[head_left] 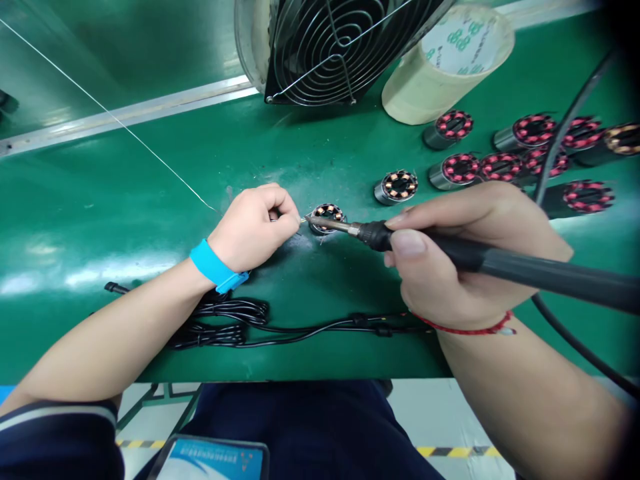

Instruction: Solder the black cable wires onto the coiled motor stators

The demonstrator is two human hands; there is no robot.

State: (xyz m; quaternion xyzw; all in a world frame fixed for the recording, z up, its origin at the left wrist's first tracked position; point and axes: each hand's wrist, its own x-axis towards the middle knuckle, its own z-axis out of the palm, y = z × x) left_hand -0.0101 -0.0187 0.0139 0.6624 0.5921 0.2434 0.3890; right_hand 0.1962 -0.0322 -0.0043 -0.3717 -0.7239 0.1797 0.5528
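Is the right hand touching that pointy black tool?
Touching. The head view shows the right hand gripping the pointy black tool, thumb pressed against it.

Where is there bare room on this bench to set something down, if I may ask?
The widest bare patch lies left, between the thin strand and the left forearm. A smaller one separates the fan from the left hand. The right is crowded with wound cores.

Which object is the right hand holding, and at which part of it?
The right hand holds a soldering iron by its black handle, near the metal tip end.
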